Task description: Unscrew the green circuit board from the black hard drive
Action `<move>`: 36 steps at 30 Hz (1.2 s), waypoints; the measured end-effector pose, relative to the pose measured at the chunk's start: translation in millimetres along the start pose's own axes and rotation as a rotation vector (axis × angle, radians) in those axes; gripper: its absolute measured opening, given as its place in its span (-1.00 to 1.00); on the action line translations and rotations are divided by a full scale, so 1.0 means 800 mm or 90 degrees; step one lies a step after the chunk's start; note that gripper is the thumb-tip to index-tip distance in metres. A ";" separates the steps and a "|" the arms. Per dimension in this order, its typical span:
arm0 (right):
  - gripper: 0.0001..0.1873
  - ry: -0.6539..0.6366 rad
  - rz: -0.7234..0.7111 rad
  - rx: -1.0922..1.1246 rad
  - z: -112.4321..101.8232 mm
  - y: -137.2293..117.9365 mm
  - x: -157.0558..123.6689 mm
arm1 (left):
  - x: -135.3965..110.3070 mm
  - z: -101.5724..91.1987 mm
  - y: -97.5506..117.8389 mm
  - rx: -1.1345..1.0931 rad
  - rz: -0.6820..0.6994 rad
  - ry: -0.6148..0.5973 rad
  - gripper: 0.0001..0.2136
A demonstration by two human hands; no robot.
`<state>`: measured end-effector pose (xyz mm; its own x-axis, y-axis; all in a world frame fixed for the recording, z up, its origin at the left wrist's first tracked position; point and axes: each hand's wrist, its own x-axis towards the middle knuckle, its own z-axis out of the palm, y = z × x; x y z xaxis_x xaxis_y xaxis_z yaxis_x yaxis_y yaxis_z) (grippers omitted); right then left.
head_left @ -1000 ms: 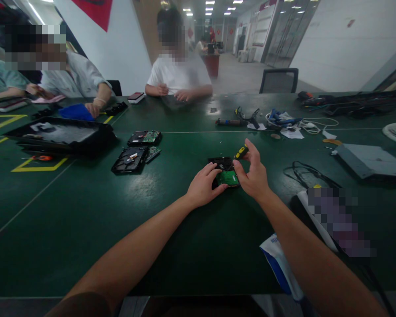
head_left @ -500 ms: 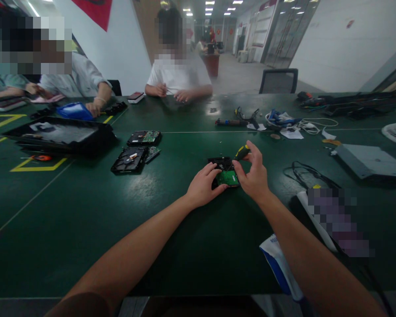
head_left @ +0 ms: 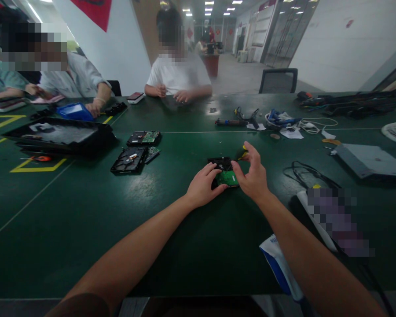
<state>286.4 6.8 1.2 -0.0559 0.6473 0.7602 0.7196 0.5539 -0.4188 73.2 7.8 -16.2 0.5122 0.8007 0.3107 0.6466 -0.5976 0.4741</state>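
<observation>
A hard drive lies on the green table in front of me, black with a green circuit board at its near end. My left hand grips it from the left side, fingertips on top and thumb along the near edge. In my right hand is a small yellow and black screwdriver, its handle partly covered by the fingers. This hand is just right of the drive's far corner. The screwdriver's tip cannot be made out.
Left of the drive lie a second opened drive, a loose circuit board and another drive. A black tray sits further left. On the right are a metal box, cables and a power strip. Co-workers sit across the table.
The screwdriver handle has shifted within my right fingers, and less of it shows now. My right thumb and index finger have moved slightly. My left hand and the hard drive stay put.
</observation>
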 end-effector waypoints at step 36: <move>-0.25 0.027 0.000 -0.030 0.002 -0.006 -0.001 | 0.001 0.004 -0.001 0.010 0.008 0.004 -0.46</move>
<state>281.6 4.5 1.5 -0.0268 0.6243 0.7807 0.7512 0.5279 -0.3963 74.3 8.7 -18.9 0.5174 0.7930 0.3218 0.6489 -0.6087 0.4566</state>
